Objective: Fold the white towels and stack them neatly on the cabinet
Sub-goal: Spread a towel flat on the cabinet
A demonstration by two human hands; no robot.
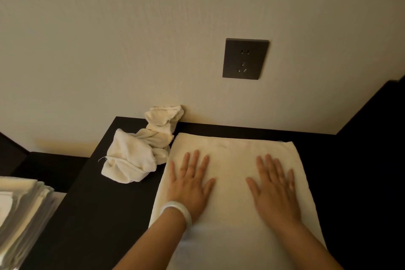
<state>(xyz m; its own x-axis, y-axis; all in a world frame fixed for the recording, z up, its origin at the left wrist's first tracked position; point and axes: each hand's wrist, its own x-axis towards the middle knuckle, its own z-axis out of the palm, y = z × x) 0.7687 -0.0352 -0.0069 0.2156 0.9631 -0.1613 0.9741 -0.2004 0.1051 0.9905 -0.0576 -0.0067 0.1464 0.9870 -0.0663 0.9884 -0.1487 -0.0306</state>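
Both palms pressing flat, fingers spread: left hand (190,184) & right hand (275,188) lying on white towel (232,160), frame ctr; no legible writing.

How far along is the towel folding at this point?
Done: a stack of folded towels sits at lower left. In hand: left hand and right hand press flat on a spread towel on the dark cabinet. Left: that fold, plus the crumpled towel by the wall.
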